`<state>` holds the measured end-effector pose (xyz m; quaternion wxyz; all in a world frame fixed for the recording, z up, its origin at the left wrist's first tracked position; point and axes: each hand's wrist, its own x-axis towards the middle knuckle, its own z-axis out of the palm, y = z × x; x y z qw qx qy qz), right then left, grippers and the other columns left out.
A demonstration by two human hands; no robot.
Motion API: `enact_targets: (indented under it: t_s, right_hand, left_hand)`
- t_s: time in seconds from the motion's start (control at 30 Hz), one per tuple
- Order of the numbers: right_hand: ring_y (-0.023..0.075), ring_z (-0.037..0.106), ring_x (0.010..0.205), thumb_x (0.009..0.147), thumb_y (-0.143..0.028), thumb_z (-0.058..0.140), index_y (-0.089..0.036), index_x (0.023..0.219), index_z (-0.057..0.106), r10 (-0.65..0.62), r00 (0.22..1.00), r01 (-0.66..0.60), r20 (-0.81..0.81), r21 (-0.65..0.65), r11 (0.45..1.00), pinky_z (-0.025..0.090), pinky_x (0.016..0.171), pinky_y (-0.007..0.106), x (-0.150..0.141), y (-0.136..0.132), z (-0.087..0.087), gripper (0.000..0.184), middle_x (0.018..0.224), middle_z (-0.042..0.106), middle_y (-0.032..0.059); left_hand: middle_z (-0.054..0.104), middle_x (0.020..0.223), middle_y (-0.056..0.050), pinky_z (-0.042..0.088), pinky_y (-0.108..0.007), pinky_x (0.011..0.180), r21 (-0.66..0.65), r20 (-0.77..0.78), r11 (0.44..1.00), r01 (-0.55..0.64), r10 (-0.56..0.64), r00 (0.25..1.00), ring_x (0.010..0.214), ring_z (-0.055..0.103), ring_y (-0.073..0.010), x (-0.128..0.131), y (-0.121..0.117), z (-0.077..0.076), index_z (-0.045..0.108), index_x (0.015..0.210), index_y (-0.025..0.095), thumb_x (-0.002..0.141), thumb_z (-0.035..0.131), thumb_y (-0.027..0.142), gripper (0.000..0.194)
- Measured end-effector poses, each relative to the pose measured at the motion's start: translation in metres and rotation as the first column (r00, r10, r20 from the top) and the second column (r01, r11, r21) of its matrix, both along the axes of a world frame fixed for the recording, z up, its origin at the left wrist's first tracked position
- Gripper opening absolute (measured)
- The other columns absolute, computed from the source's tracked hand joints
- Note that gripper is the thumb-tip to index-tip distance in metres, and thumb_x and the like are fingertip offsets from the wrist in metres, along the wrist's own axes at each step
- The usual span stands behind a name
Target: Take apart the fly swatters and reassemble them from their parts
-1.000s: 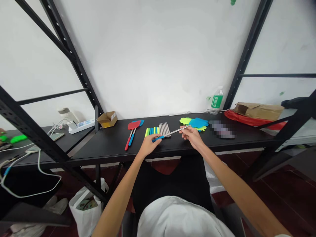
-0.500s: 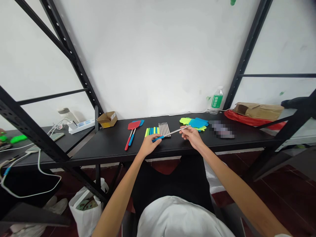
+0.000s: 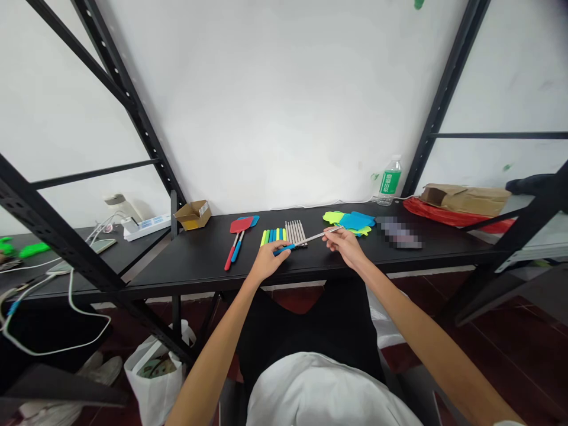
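Observation:
My left hand (image 3: 268, 258) is closed around the blue handle (image 3: 284, 250) of a thin metal rod (image 3: 314, 237). The fingers of my right hand (image 3: 344, 245) pinch the rod near its far end, so it lies slantwise between both hands above the table's front part. Behind the rod, several yellow-green and blue handles (image 3: 274, 235) lie side by side, partly hidden by my left hand. Next to them is a row of bare metal rods (image 3: 294, 231). Just beyond my right hand sits a pile of flat yellow-green and blue swatter heads (image 3: 355, 221).
Two fly swatters, one red (image 3: 240, 225) and one blue (image 3: 238, 251), lie on the black table (image 3: 186, 260). A small cardboard box (image 3: 193, 215) stands at back left, a water bottle (image 3: 389, 182) at back right. Black rack posts (image 3: 146, 130) frame both sides.
Both hands and the rod keep nearly the same pose. At the far left edge, a bright green item has shifted slightly.

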<state>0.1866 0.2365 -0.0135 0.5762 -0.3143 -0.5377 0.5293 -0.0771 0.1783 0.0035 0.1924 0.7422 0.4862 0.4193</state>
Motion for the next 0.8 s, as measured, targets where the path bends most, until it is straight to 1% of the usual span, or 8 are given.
enact_targets:
  t_s: [0.1, 0.23, 0.33, 0.53, 0.6, 0.7, 0.8]
  right_hand:
    - [0.0122, 0.056, 0.059, 0.072, -0.043, 0.08, -0.019, 0.092, 0.07, -0.007, 1.0, 0.007, -0.003, -0.006, 1.0, 0.038, 0.05, 0.025, -0.0011, -0.0003, 0.0004, 0.033, 0.077, 0.07, 0.0041]
    - [0.012, 0.057, 0.061, 0.072, -0.038, 0.079, -0.02, 0.104, 0.07, 0.018, 1.0, -0.018, -0.005, 0.0, 1.0, 0.038, 0.051, 0.025, -0.0008, -0.0035, 0.0027, 0.038, 0.081, 0.071, 0.0034]
    - [0.0115, 0.056, 0.061, 0.071, -0.036, 0.079, -0.019, 0.1, 0.071, 0.026, 1.0, -0.026, 0.004, 0.01, 1.0, 0.038, 0.05, 0.024, 0.0, -0.0032, 0.0025, 0.035, 0.082, 0.071, 0.0036]
    - [0.0118, 0.056, 0.06, 0.072, -0.043, 0.08, -0.018, 0.09, 0.071, -0.002, 1.0, 0.002, 0.021, -0.004, 1.0, 0.038, 0.05, 0.025, -0.0004, -0.0011, 0.0009, 0.032, 0.078, 0.07, 0.0047]
    - [0.0122, 0.056, 0.06, 0.072, -0.044, 0.079, -0.018, 0.093, 0.071, -0.001, 1.0, 0.001, 0.022, -0.005, 1.0, 0.038, 0.05, 0.025, -0.0004, -0.0027, 0.0022, 0.034, 0.079, 0.07, 0.0046]
    - [0.0127, 0.057, 0.061, 0.072, -0.042, 0.079, -0.02, 0.104, 0.07, 0.016, 1.0, -0.016, 0.014, 0.003, 1.0, 0.039, 0.05, 0.025, 0.0, -0.0053, 0.0043, 0.04, 0.081, 0.071, 0.0038]
    - [0.0122, 0.056, 0.061, 0.071, -0.04, 0.079, -0.019, 0.101, 0.071, 0.027, 1.0, -0.027, 0.017, 0.012, 1.0, 0.038, 0.05, 0.025, 0.0003, -0.005, 0.0037, 0.037, 0.081, 0.071, 0.0039]
  left_hand:
    - [0.073, 0.101, -0.004, 0.049, -0.032, 0.09, 0.001, 0.005, 1.0, 0.002, -0.002, 1.0, 0.094, 0.066, -0.0212, -0.0001, 0.0004, -0.0002, 0.074, 0.108, 0.022, 0.088, 0.059, 0.038, 0.03]
    - [0.072, 0.102, -0.004, 0.049, -0.033, 0.091, 0.004, 0.002, 1.0, 0.008, -0.008, 1.0, 0.096, 0.066, -0.0215, -0.0004, 0.0005, 0.0, 0.074, 0.109, 0.023, 0.088, 0.058, 0.039, 0.03]
    - [0.072, 0.102, -0.004, 0.049, -0.033, 0.091, 0.002, 0.0, 1.0, 0.005, -0.005, 1.0, 0.096, 0.065, -0.0218, -0.0007, 0.0004, 0.0002, 0.074, 0.109, 0.022, 0.089, 0.058, 0.04, 0.031]
    - [0.072, 0.101, -0.005, 0.05, -0.033, 0.091, 0.001, -0.006, 1.0, 0.011, -0.011, 1.0, 0.095, 0.066, -0.0221, -0.0001, -0.0009, 0.0015, 0.074, 0.11, 0.021, 0.089, 0.058, 0.04, 0.033]
    - [0.072, 0.1, -0.005, 0.05, -0.033, 0.09, -0.001, -0.005, 1.0, 0.01, -0.01, 1.0, 0.094, 0.066, -0.022, 0.0002, -0.0013, 0.0017, 0.074, 0.11, 0.021, 0.089, 0.058, 0.041, 0.033]
    - [0.073, 0.101, -0.005, 0.05, -0.034, 0.091, -0.002, -0.007, 1.0, 0.004, -0.004, 1.0, 0.095, 0.066, -0.0225, 0.0002, -0.0012, 0.0016, 0.074, 0.11, 0.022, 0.089, 0.057, 0.041, 0.033]
    - [0.073, 0.102, -0.005, 0.05, -0.034, 0.092, 0.001, -0.009, 1.0, 0.001, -0.001, 1.0, 0.096, 0.066, -0.0226, -0.0001, -0.001, 0.0012, 0.074, 0.11, 0.022, 0.088, 0.058, 0.041, 0.033]
